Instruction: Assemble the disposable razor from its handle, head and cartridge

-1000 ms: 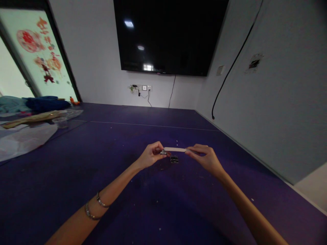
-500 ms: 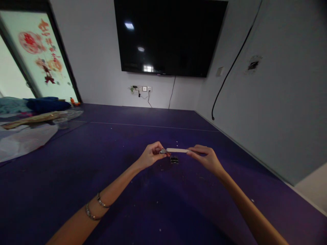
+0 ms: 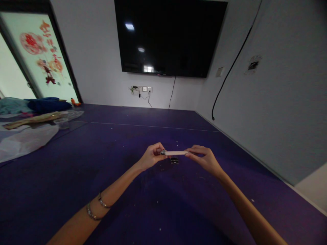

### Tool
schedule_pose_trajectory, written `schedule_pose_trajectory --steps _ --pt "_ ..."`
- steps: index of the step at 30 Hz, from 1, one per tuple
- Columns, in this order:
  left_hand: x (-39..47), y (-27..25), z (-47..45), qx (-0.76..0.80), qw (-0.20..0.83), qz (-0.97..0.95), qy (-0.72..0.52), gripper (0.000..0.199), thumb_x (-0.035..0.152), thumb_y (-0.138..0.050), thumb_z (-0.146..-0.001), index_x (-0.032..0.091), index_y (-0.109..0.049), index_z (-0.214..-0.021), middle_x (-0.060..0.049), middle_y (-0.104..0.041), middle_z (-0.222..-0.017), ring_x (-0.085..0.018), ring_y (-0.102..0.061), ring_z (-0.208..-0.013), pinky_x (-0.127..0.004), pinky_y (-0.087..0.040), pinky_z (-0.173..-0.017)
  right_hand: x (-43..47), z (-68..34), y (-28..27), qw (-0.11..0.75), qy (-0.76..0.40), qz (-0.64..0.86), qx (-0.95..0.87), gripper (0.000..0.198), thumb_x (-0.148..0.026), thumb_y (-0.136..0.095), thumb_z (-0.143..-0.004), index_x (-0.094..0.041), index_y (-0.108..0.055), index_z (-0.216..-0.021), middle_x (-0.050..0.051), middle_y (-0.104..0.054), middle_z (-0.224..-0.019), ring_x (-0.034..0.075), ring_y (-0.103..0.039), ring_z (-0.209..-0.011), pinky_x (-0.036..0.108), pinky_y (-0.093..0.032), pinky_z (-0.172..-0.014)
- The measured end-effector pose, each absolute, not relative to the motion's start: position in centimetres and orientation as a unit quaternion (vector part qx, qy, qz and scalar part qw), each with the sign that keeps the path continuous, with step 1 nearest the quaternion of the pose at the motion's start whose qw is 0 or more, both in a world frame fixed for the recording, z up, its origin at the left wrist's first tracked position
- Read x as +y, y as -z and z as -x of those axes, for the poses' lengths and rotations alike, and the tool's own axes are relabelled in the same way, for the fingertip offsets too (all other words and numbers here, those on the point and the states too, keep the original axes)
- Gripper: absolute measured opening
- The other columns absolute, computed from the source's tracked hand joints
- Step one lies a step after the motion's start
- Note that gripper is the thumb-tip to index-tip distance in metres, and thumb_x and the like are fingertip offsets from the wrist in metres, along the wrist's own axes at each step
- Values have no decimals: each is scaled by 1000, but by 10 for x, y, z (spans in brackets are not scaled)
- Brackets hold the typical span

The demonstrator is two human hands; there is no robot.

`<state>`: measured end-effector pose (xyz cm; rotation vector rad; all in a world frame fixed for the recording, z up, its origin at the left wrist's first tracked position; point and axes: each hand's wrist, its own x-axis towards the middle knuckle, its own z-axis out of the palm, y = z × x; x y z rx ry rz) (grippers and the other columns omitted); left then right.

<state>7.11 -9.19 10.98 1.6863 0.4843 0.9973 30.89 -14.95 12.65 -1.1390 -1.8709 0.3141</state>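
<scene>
My left hand [image 3: 152, 156] is closed in a pinch on a small silvery-grey piece [image 3: 162, 152], mostly covered by the fingers. Opposite it, my right hand [image 3: 201, 156] pinches the right end of a pale, narrow, rounded bar [image 3: 175, 153], which lies level between the two hands. The bar's left end meets the grey piece at my left fingertips; how they join is too small to see. Just below the bar, a small black rectangular part [image 3: 174, 160] rests on the purple surface [image 3: 153, 207].
Plastic sheeting [image 3: 28, 141], a flat tan piece [image 3: 35, 120] and blue cloth [image 3: 48, 104] lie at the left. A black cable [image 3: 231, 68] hangs down the right wall. The television [image 3: 171, 37] and sockets [image 3: 144, 89] are on the far wall.
The bar has tipped from a slight slant to nearly level, and its left end has come down and left against the grey piece. Both hands keep their pinch.
</scene>
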Motion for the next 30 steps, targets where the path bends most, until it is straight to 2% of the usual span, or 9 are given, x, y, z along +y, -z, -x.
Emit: schedule_pose_trajectory --steps 4,9,14,20,25,30 --pt "-92 -109 -71 184 548 -702 -416 18 16 -68 -70 14 -50 -74 -6 -70 -81 -16 -65 -81 -29 -46 -75 -149 -310 -126 463 -128 469 -742 27 -42 -60 -78 -19 -72 -85 6 -66 -75 17 -58 -69 28 -43 -61" --pt "-91 -107 -72 211 543 -698 -416 20 15 -69 -68 14 -50 -74 -5 -70 -77 -14 -65 -74 -27 -46 -69 -149 -308 -127 445 -128 450 -764 24 -40 -60 -78 -20 -72 -87 5 -66 -73 15 -56 -66 27 -42 -59" --pt "-93 -109 -71 177 561 -694 -414 19 16 -68 -70 14 -49 -74 -7 -70 -80 -17 -66 -82 -32 -47 -77 -144 -316 -122 459 -119 466 -747 26 -41 -60 -78 -20 -72 -85 5 -66 -75 16 -58 -69 28 -42 -60" --pt "-92 -105 -73 210 569 -686 -402 20 14 -69 -69 15 -50 -74 -7 -71 -81 -16 -66 -79 -30 -47 -74 -148 -310 -126 449 -121 448 -763 23 -39 -61 -78 -21 -72 -86 5 -66 -74 16 -57 -66 27 -41 -58" --pt "-93 -106 -72 180 571 -691 -406 19 16 -67 -70 14 -49 -74 -8 -70 -82 -18 -66 -83 -33 -47 -78 -146 -315 -123 454 -123 471 -746 25 -40 -61 -77 -20 -72 -86 5 -65 -73 16 -55 -66 27 -40 -58" --pt "-91 -106 -72 183 571 -685 -414 21 16 -67 -70 14 -47 -73 -8 -69 -79 -17 -65 -78 -29 -47 -69 -147 -316 -124 464 -139 482 -730 25 -41 -61 -76 -20 -73 -85 5 -64 -73 16 -55 -67 28 -40 -60"
